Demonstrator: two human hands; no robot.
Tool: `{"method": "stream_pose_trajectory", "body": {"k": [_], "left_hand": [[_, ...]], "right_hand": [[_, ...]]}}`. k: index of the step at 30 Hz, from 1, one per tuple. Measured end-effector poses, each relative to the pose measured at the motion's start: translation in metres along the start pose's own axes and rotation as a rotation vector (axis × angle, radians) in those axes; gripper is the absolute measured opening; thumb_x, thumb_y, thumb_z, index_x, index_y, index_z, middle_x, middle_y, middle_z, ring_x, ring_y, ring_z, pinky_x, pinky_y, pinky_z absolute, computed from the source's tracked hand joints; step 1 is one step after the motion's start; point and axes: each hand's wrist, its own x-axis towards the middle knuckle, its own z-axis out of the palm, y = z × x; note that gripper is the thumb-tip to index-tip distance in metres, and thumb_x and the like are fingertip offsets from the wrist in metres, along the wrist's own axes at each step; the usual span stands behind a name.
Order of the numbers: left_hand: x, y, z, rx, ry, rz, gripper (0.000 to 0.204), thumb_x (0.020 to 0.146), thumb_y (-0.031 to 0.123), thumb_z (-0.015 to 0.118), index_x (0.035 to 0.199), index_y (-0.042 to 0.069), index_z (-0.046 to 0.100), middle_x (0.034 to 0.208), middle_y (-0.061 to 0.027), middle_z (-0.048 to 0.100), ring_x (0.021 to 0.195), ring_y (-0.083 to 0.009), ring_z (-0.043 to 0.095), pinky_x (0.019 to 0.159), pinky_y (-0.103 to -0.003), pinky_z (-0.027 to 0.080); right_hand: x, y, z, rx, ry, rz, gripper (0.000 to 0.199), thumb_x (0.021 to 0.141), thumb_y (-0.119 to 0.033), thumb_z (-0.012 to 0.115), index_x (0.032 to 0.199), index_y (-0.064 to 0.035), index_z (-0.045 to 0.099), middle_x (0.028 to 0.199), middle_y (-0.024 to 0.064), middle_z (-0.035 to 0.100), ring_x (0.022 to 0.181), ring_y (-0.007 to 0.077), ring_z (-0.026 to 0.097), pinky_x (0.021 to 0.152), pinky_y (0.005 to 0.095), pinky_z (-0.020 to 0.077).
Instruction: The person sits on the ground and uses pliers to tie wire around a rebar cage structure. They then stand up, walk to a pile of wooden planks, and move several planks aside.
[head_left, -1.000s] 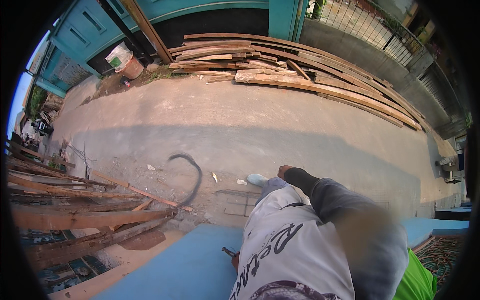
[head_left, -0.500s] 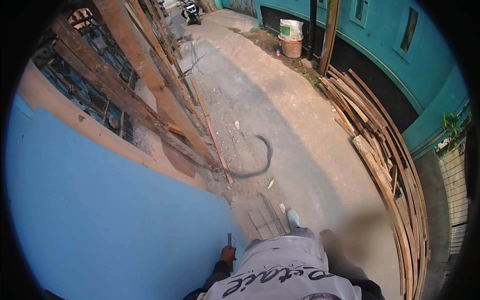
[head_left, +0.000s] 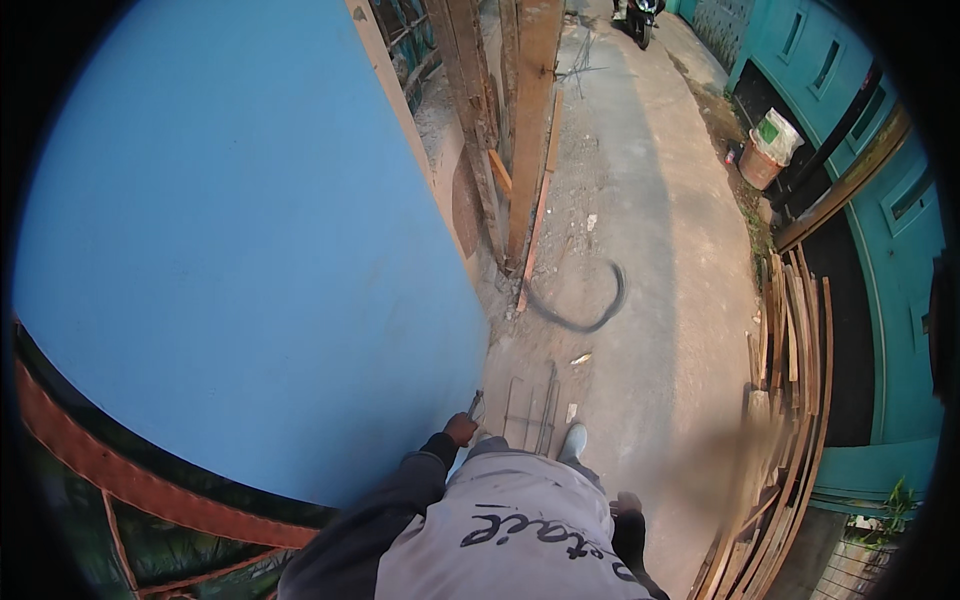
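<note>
My left hand [head_left: 461,430] is closed around a slim dark metal tool that looks like pincers [head_left: 476,402], its end pointing up and away beside the blue wall [head_left: 250,240]. Low on the other side of my body hangs my right hand [head_left: 627,503]; it is small and dim, so its fingers cannot be made out. On the ground just ahead of my feet lies a bent steel rebar frame [head_left: 549,408], near my light-coloured shoe [head_left: 575,440]. Beyond it rests a loop of dark wire [head_left: 618,308].
Upright wooden planks [head_left: 532,130] lean at the wall's far end. Along the right side lies a long stack of timber [head_left: 800,340]. Farther off stand a bucket with a white sack [head_left: 768,155] and a motorcycle [head_left: 640,22]. A teal wall [head_left: 850,70] borders the lane.
My view has turned left, so the lane and timber have shifted right and more blue wall shows. My left hand still grips the tool. My right hand has come closer to my body.
</note>
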Motion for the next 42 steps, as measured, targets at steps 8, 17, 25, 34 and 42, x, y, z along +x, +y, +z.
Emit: {"method": "stream_pose_trajectory", "body": {"k": [8, 17, 25, 34, 42], "left_hand": [[0.023, -0.006, 0.001, 0.052, 0.017, -0.077, 0.027, 0.074, 0.018, 0.078, 0.095, 0.005, 0.067, 0.096, -0.0207, 0.062, 0.092, -0.0378, 0.064, 0.082, -0.048, 0.052], [0.026, 0.015, -0.011, -0.146, -0.102, -0.13, 0.04, 0.087, 0.03, 0.064, 0.097, -0.008, 0.06, 0.09, -0.0246, 0.067, 0.085, -0.0407, 0.066, 0.077, -0.049, 0.052], [0.033, 0.03, -0.027, -0.309, -0.14, -0.291, 0.033, 0.086, 0.024, 0.066, 0.095, -0.007, 0.059, 0.082, -0.0202, 0.066, 0.073, -0.0356, 0.067, 0.064, -0.047, 0.054], [0.038, 0.047, -0.041, -0.378, -0.122, -0.276, 0.031, 0.088, 0.021, 0.064, 0.096, -0.008, 0.058, 0.077, -0.0172, 0.062, 0.061, -0.0312, 0.064, 0.05, -0.043, 0.054], [0.041, 0.061, -0.037, -0.32, -0.146, -0.225, 0.03, 0.089, 0.019, 0.063, 0.097, -0.009, 0.058, 0.078, -0.0155, 0.061, 0.058, -0.0288, 0.062, 0.045, -0.039, 0.053]], "right_hand": [[0.006, 0.022, 0.003, 0.048, -0.023, -0.017, 0.029, 0.092, -0.022, 0.056, 0.117, -0.0077, 0.055, 0.081, 0.0178, 0.068, 0.057, 0.0256, 0.063, 0.051, 0.0413, 0.0504], [-0.019, 0.058, -0.01, 0.053, 0.133, -0.018, 0.025, 0.093, -0.025, 0.059, 0.112, -0.0097, 0.058, 0.075, 0.0112, 0.066, 0.054, 0.0208, 0.06, 0.047, 0.0372, 0.0494], [-0.055, 0.084, 0.008, 0.232, 0.151, 0.014, 0.024, 0.093, -0.025, 0.061, 0.111, -0.0099, 0.057, 0.072, 0.0093, 0.064, 0.051, 0.0186, 0.057, 0.045, 0.0348, 0.0477], [-0.066, 0.132, 0.019, 0.134, 0.184, 0.099, 0.029, 0.094, -0.027, 0.06, 0.115, -0.0085, 0.058, 0.081, 0.0124, 0.067, 0.059, 0.0223, 0.063, 0.051, 0.0381, 0.0538], [-0.058, 0.127, 0.008, 0.226, 0.212, 0.057, 0.028, 0.093, -0.028, 0.061, 0.114, -0.0091, 0.059, 0.081, 0.0127, 0.068, 0.058, 0.0218, 0.063, 0.05, 0.0373, 0.054]]}}
